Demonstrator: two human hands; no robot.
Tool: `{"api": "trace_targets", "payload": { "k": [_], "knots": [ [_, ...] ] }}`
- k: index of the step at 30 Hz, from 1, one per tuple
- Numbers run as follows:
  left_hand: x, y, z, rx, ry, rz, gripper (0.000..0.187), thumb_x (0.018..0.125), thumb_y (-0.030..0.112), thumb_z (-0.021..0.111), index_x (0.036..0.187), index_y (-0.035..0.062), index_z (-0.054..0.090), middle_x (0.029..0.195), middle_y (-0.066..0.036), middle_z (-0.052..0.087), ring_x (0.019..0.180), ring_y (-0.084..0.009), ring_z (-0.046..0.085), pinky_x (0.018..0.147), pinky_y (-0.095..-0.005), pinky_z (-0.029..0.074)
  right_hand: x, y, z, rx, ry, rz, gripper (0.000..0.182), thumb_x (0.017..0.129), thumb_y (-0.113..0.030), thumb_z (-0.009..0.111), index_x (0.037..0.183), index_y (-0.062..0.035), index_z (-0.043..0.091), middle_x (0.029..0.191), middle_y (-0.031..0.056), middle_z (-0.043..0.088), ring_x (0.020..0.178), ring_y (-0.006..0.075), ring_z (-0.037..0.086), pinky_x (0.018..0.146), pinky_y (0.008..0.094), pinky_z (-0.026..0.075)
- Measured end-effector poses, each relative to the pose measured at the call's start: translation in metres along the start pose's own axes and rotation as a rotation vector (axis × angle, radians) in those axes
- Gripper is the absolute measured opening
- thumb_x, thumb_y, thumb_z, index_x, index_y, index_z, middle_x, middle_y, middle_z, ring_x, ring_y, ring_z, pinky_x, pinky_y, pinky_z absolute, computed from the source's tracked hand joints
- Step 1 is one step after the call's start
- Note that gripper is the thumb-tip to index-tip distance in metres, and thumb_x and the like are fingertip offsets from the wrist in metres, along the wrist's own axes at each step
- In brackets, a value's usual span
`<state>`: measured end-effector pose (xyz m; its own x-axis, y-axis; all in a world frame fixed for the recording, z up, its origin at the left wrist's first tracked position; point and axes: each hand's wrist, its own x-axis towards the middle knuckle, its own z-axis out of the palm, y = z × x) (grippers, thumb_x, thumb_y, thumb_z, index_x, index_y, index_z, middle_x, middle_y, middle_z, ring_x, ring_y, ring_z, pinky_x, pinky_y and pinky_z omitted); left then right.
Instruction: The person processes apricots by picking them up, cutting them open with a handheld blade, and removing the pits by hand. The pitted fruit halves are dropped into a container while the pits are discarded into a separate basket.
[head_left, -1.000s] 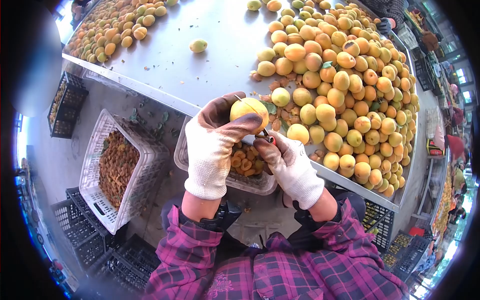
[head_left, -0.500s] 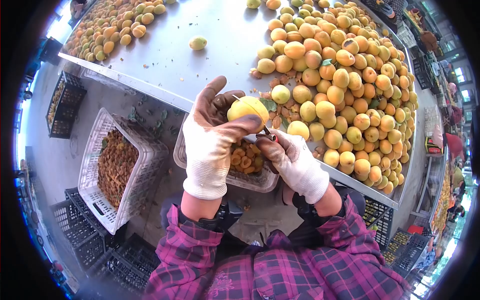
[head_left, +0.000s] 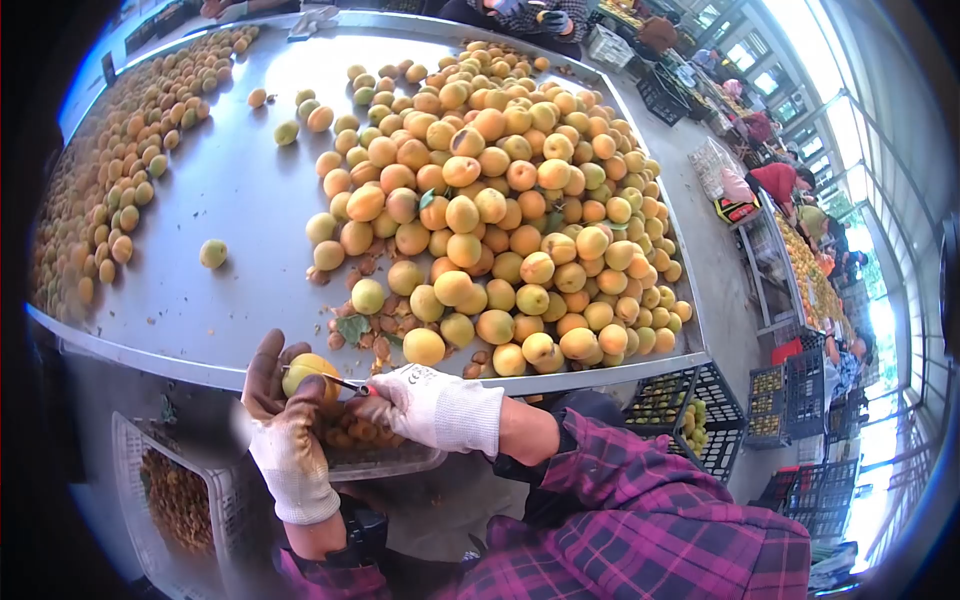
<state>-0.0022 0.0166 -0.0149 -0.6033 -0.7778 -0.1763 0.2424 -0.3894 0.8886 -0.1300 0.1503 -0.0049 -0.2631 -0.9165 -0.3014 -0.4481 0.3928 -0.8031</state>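
Observation:
My left hand (head_left: 285,430), in a white glove with dark stained fingers, grips a yellow apricot (head_left: 310,372) just below the metal table's front edge. My right hand (head_left: 425,405), also gloved, holds a small knife (head_left: 350,385) whose thin blade is stuck into the apricot. Both hands hover over a white plastic crate (head_left: 400,462) that holds cut apricot halves.
A big heap of apricots (head_left: 500,230) covers the steel table (head_left: 230,190); another heap (head_left: 100,190) lies along its left side. Pits and leaves (head_left: 355,325) litter the near edge. A white basket of pits (head_left: 175,500) stands lower left. Dark crates (head_left: 690,410) stand right; other people work beyond.
The view has swung up and right, so the hands now sit low in the frame. The hands still hold apricot and knife, with the blade in the fruit.

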Motion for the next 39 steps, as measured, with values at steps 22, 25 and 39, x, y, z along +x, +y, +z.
{"api": "trace_targets", "payload": {
  "k": [22,25,39],
  "knots": [
    [-0.009,0.002,0.024,0.396,0.012,0.077,0.064,0.079,-0.010,0.068,0.139,-0.0054,0.048,0.103,-0.006,0.057,0.083,-0.0122,0.058,0.076,-0.0235,0.050,0.005,0.024,0.029,0.359,0.026,-0.027,0.036,0.098,-0.029,0.053,0.121,-0.0027,0.062,0.103,0.0227,0.070,0.101,0.0365,0.067,0.086,0.0420,0.051],
    [-0.007,-0.001,0.020,0.460,0.003,0.094,0.071,0.076,-0.009,0.073,0.141,-0.0040,0.046,0.099,-0.005,0.055,0.081,-0.0114,0.058,0.074,-0.0232,0.051,0.008,0.026,0.039,0.505,0.031,-0.037,0.049,0.102,-0.049,0.053,0.115,-0.0042,0.066,0.091,0.0024,0.068,0.088,0.0108,0.058,0.080,0.0292,0.048],
    [-0.011,0.002,0.018,0.179,0.017,-0.096,0.073,0.077,-0.010,0.068,0.145,-0.0018,0.042,0.102,-0.008,0.058,0.079,-0.0115,0.059,0.071,-0.0237,0.052,-0.001,0.014,0.028,0.405,-0.022,-0.004,0.036,0.102,-0.037,0.057,0.107,-0.0035,0.068,0.081,-0.0011,0.064,0.075,0.0059,0.054,0.065,0.0248,0.044]
  ]
}}
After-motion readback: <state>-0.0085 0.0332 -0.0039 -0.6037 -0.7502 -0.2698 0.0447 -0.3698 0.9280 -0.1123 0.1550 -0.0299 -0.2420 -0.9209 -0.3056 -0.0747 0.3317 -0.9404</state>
